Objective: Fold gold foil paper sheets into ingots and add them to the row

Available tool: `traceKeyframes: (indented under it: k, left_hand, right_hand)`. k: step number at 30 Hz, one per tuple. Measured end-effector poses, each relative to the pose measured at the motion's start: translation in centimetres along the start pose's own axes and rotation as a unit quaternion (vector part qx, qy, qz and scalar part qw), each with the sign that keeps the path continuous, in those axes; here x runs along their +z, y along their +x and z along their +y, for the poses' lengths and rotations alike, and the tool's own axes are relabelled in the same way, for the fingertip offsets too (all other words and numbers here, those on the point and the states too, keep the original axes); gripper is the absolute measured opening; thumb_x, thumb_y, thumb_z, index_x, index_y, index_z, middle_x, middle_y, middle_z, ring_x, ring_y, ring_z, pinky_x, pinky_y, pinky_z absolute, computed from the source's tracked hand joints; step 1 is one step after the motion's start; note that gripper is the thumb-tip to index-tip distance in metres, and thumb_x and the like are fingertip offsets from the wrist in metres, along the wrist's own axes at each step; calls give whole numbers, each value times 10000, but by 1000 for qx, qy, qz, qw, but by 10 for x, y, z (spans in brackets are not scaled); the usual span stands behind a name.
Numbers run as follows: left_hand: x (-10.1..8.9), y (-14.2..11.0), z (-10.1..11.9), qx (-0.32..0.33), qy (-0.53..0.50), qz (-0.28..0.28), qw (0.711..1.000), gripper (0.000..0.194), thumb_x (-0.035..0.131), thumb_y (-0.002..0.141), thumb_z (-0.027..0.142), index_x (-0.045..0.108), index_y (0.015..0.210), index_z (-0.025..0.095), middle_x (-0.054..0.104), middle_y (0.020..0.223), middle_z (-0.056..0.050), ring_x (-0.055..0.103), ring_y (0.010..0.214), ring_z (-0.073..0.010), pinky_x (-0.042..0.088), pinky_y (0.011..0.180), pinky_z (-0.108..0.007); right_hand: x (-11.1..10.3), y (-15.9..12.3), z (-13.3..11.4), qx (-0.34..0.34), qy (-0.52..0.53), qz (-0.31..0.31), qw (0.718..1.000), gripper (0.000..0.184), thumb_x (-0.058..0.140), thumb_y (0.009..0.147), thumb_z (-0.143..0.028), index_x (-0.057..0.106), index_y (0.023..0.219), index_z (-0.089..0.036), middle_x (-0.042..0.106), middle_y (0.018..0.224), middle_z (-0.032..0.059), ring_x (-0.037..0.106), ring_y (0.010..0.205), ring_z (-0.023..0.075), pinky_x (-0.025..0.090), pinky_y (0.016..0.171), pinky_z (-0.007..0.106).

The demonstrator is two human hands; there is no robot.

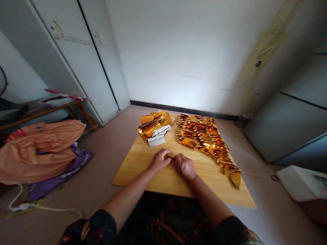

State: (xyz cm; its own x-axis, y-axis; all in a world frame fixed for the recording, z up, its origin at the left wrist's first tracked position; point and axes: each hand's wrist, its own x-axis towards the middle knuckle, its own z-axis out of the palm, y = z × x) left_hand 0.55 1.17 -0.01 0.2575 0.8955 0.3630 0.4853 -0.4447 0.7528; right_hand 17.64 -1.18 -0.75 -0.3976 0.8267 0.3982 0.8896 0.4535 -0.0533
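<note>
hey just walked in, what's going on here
A person is working with both bare hands over a wooden board. The left hand and right hand pinch a small, narrow piece between them, mostly hidden by the fingers. Beyond the left hand lies a loose heap of gold foil sheets, with white sheets at its near side. Toward the right, many folded gold pieces sit in overlapping rows.

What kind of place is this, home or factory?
Probably a room in a home: a tall pale cabinet, a fan at the picture's left edge, and tiled floor around one wooden board.
</note>
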Motion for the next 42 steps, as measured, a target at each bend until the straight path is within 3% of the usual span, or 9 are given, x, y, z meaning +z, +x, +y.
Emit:
traceKeyframes:
  k: [10, 16, 23, 27, 34, 42]
  left_hand:
    - [13, 6, 9, -133, -101, 37, 985, 281, 590, 675, 96, 645, 940, 175, 693, 961, -41, 639, 905, -190, 505, 810, -291]
    - [17, 3, 5, -137, -142, 42, 979, 310, 572, 678, 96, 628, 974, 168, 680, 996, -51, 633, 935, -193, 496, 848, -308]
    - [18, 0, -2, -93, -145, 22, 985, 352, 546, 706, 80, 615, 1033, 192, 660, 1057, -46, 614, 985, -178, 493, 867, -298]
    - [19, 0, -8, -67, -139, 8, 988, 282, 553, 700, 85, 646, 945, 190, 662, 996, -45, 610, 948, -174, 496, 851, -296]
    - [26, 4, -6, -181, -243, 32, 953, 328, 546, 646, 82, 634, 953, 156, 675, 937, -45, 632, 815, -162, 523, 684, -254]
    - [25, 7, 7, -189, -245, 69, 948, 433, 595, 583, 56, 614, 1003, 160, 659, 963, -39, 623, 893, -172, 488, 832, -287]
  right_hand:
    - [9, -2, 3, 51, 9, 42, 998, 227, 392, 930, -195, 546, 765, -170, 595, 689, 10, 502, 501, 88, 237, 477, 223]
    - [10, -3, 4, 63, 32, 34, 997, 207, 400, 933, -212, 536, 782, -171, 589, 693, 9, 509, 515, 85, 238, 478, 211]
    - [13, -3, 7, 71, 46, 31, 996, 178, 395, 920, -174, 514, 787, -175, 554, 676, -5, 511, 536, 78, 268, 488, 193]
    - [16, -3, 8, 66, 37, 22, 997, 179, 395, 928, -189, 507, 789, -175, 554, 684, -1, 507, 530, 80, 266, 473, 198]
    - [15, -2, 6, 80, 46, 29, 995, 181, 397, 923, -193, 514, 785, -174, 572, 678, -1, 511, 527, 80, 281, 485, 200]
    - [8, 0, 3, 77, 52, 51, 994, 207, 394, 918, -213, 534, 772, -170, 607, 687, 9, 546, 556, 80, 286, 510, 194]
